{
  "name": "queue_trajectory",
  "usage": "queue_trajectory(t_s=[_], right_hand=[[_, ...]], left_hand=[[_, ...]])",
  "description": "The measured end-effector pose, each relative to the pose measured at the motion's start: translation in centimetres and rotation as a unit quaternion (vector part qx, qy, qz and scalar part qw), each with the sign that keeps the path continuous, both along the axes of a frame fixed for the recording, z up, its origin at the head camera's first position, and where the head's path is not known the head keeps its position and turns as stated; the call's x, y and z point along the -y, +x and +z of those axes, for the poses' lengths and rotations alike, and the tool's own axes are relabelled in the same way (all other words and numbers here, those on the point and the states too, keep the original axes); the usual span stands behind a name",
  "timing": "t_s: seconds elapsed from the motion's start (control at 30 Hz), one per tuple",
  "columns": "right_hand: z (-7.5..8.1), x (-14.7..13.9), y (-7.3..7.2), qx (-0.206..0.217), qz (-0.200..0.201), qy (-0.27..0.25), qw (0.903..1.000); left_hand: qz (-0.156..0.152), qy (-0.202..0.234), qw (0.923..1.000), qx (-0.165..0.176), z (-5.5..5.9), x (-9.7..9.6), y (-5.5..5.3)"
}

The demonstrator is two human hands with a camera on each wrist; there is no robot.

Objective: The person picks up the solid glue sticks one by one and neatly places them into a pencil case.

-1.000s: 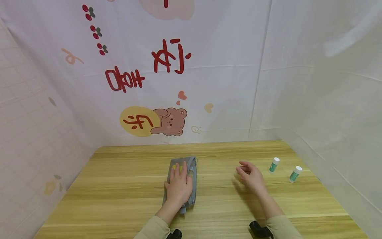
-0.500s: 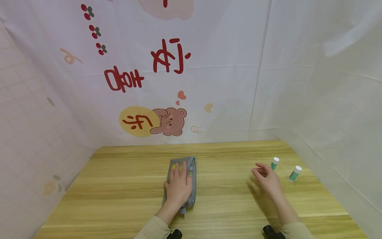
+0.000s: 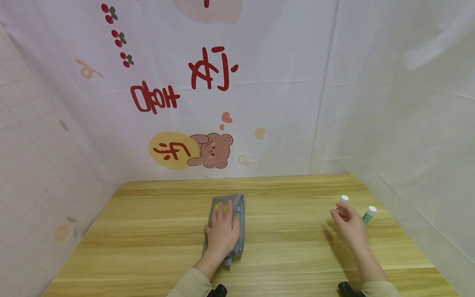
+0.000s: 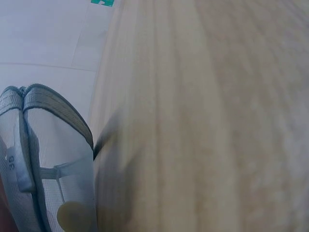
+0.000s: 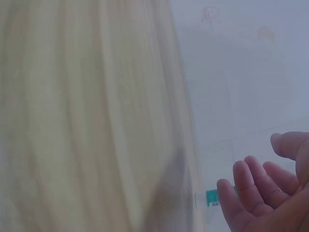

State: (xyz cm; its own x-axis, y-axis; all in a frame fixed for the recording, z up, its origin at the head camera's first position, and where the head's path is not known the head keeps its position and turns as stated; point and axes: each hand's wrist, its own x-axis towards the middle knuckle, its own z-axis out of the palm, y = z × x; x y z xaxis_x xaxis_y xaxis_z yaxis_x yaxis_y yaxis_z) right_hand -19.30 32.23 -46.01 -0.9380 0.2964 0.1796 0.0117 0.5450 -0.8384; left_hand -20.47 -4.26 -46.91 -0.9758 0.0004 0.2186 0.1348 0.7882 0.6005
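My left hand (image 3: 222, 236) rests with its fingers spread on a grey zippered mesh pouch (image 3: 241, 237) lying near the table's middle. Something yellow (image 3: 217, 207) shows through the mesh by the fingertips. In the left wrist view the pouch (image 4: 63, 145) shows its zipper and a round yellowish shape inside. My right hand (image 3: 349, 226), holding nothing, is over the table at the right, fingers loosely bent and thumb apart. It overlaps a small upright white-capped tube (image 3: 344, 199), mostly hidden behind the fingers. In the right wrist view a green label (image 5: 212, 197) shows just beyond the fingertips.
A second white-capped tube (image 3: 369, 215) with a green label stands to the right of my right hand. The wooden table (image 3: 156, 231) ends at a printed white cloth (image 3: 278, 103) behind, with cloth walls on both sides.
My right hand has moved to the right, over to the two tubes, and now covers most of the farther one. The left hand has stayed on the pouch.
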Motion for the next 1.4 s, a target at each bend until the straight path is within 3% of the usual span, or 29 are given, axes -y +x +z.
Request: queue_trajectory(t_s=[0.37,0.63,1.4], right_hand=[[0.6,-1.4,0.2,0.009,-0.060,0.058,0.9964],[0.6,-1.6,-0.2,-0.008,-0.074,0.066,0.9951],[0.0,-2.2,-2.2,0.045,-0.066,-0.011,0.9968]], left_hand=[[-0.001,0.000,1.0000,-0.006,0.0,-0.1,-0.1],[-0.001,0.002,1.0000,-0.004,0.1,-0.1,-0.1],[-0.001,0.001,1.0000,-0.001,0.0,-0.1,-0.1]])
